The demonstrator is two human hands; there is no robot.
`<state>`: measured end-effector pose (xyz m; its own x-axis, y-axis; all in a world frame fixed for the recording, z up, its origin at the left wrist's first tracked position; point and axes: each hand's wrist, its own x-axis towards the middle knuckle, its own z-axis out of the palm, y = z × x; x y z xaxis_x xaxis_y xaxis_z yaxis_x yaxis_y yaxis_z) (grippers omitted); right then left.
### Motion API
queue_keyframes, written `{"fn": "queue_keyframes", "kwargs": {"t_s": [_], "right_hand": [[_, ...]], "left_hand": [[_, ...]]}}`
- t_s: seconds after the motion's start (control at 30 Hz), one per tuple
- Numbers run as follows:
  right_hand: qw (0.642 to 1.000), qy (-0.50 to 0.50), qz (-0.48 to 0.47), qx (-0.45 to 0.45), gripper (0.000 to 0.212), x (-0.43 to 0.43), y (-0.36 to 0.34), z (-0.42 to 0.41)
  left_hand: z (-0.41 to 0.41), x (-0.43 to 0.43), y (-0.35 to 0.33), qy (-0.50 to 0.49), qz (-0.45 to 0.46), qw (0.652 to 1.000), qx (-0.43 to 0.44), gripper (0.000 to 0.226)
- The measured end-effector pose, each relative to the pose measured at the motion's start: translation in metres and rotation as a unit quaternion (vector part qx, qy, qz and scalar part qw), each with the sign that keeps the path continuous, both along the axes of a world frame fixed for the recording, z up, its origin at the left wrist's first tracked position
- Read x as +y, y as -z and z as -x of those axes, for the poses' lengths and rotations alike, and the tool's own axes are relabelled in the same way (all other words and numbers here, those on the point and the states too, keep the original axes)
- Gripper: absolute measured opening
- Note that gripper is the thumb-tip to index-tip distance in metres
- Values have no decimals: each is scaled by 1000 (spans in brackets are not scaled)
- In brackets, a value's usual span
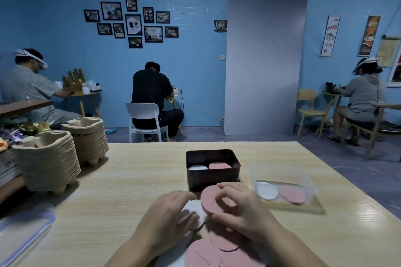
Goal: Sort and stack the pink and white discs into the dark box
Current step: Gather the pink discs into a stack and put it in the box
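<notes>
Your right hand (240,208) pinches stacked round pink discs (211,198), left hand (169,214) rests relaxed on round white discs (194,207), dark rectangular box (210,176) at 12 o'clock.

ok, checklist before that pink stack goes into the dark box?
1. Right hand grips the pink stack: ok.
2. Stack holds pink only: cannot tell, fingers cover its edge.
3. Dark box is open, with its pink pile on the right and its white pile on the left: ok.
4. Room left on the pink pile: cannot tell.
5. Left hand rests on the white discs, clear of the path: ok.
6. Loose pink discs all sorted: not ok.
</notes>
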<state>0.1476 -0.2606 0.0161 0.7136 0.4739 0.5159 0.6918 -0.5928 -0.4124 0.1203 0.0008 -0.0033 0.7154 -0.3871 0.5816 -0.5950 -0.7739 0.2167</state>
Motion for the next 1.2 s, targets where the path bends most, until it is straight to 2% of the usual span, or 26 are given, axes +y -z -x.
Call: {"fn": "queue_keyframes", "kwargs": {"t_s": [0.13,0.4,0.6,0.73,0.9,1.2], "right_hand": [[1000,21,-7,-1,43,-18,-9,-8],[998,57,-28,0,35,-40,9,-10],[997,56,-46,28,38,-44,17,-11],[998,52,-29,25,40,-43,17,-11],[998,51,-25,23,43,-43,16,-11],[997,65,-18,31,38,-43,18,-8]], "left_hand": [[-6,-5,-14,-6,-21,999,31,33],[-33,-39,-23,13,-58,994,94,38],[-41,-45,-5,18,-60,991,117,54],[-42,-43,-3,17,-51,992,114,49],[-41,-45,-5,19,-48,994,96,31],[-39,-41,-4,13,4,992,124,35]]}}
